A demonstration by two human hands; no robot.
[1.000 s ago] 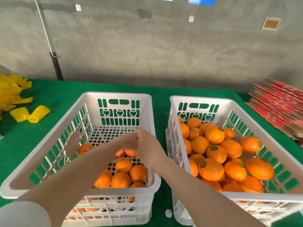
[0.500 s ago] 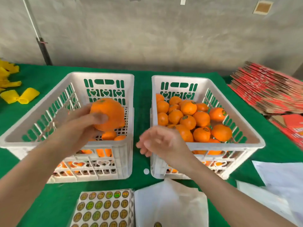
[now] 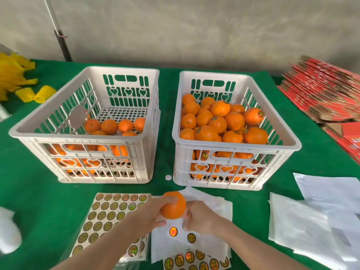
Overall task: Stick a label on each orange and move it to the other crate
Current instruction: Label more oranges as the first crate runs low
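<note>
Left hand (image 3: 150, 213) is gripping a round orange fruit (image 3: 173, 206) above the white gold-stickered sheet (image 3: 165, 246). Right hand (image 3: 200, 216) is curling alongside (grasp unclear).

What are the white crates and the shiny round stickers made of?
Left crate and right crate: likely moulded plastic, smooth and fairly matte, with cut-out slots and hearts. Stickers: probably foil-faced paper, glossy; some glint rainbow colours.
</note>
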